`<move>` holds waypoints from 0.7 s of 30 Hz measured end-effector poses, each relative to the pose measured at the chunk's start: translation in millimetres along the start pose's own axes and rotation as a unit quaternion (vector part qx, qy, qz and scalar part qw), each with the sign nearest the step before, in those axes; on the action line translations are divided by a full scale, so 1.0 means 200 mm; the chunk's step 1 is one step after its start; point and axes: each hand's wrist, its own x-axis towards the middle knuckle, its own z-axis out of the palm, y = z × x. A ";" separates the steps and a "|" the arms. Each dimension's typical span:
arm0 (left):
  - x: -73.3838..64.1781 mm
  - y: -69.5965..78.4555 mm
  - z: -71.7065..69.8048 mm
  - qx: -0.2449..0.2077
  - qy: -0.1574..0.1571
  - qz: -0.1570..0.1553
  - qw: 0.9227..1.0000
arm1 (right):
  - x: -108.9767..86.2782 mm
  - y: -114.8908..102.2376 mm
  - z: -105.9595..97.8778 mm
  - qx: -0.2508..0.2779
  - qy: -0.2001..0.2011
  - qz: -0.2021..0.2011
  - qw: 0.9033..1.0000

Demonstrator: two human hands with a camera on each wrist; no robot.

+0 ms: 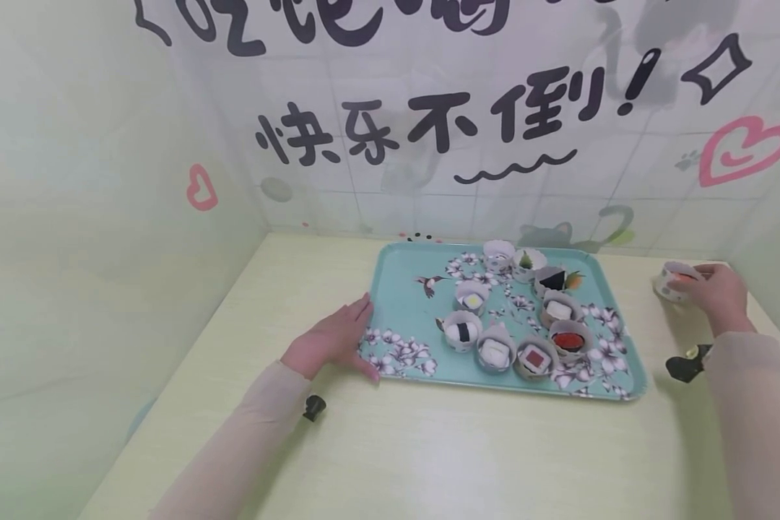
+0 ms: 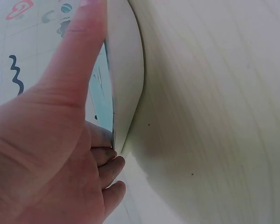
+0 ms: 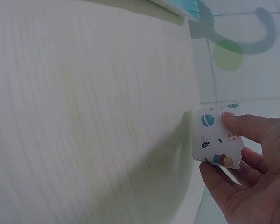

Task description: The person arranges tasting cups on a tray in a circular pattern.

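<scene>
At the tray's left front corner, my left hand (image 1: 334, 336) rests against the edge of the blue-green tray (image 1: 403, 274), fingers along the left side and thumb along the front. The left wrist view has the left hand (image 2: 51, 135) close to the tray's pale outer side (image 2: 128, 60). To the right of the tray, my right hand (image 1: 721, 295) pinches a paper baking cup (image 1: 674, 290) with something orange inside. In the right wrist view the cup (image 3: 217, 140) is white with small printed pictures, its base by the tabletop, between thumb and fingers of the right hand (image 3: 256, 172).
Several paper cups stand in a curve on the tray, holding sushi-like pieces, among them a red-topped one (image 1: 568, 341) and a black-banded one (image 1: 463, 332). A lettered wall sheet (image 1: 429, 173) hangs behind the pale table (image 1: 442, 448). Black wrist pieces (image 1: 687, 365) sit by the sleeves.
</scene>
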 end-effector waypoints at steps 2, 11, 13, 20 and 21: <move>0.00 0.00 0.00 -0.002 -0.001 0.000 1.000 | 0.00 0.00 0.00 -0.003 0.001 -0.007 1.000; 0.00 0.00 -0.01 -0.013 0.001 -0.001 1.000 | -0.03 -0.06 -0.01 0.008 -0.011 -0.024 1.000; 0.00 0.00 -0.01 -0.014 0.002 -0.001 1.000 | -0.04 -0.08 -0.01 0.006 -0.010 -0.026 1.000; 0.00 0.00 0.00 -0.008 0.005 0.000 1.000 | -0.08 -0.12 0.02 0.015 -0.029 -0.018 0.999; 0.00 0.00 0.00 -0.009 0.005 0.001 1.000 | -0.08 -0.12 0.02 0.016 -0.031 -0.019 0.999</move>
